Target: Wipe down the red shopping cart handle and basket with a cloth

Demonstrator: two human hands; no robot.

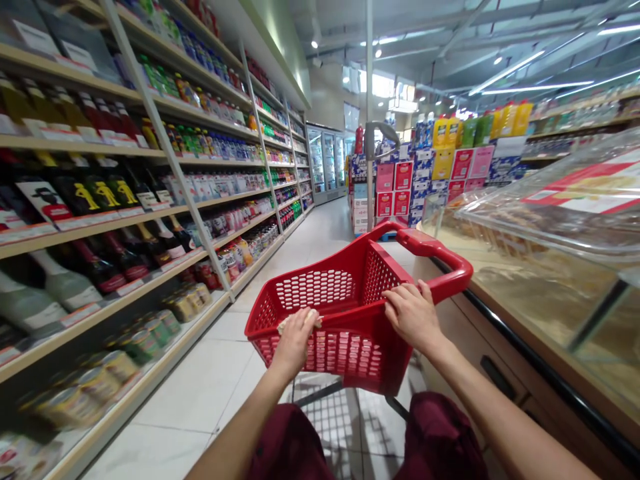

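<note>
Cart (350, 328): left hand (293, 341), fingers around cloth (284, 325) on rim (356, 313); right hand (414, 315), fingers around rim near handle (434, 249).

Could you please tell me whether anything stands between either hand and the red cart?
A pale cloth lies between the left hand and the red cart; nothing visible separates the right hand from it.

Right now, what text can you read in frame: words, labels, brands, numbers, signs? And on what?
None legible.
Red basket: no lettering I can make out.
Red boxes: print too small.
Yellow bottles: labels too small.
Red-and-white label at right: too blurred.
Dark bottles, left shelf: wording unreadable.
Shelf tags: too blurred.
</note>
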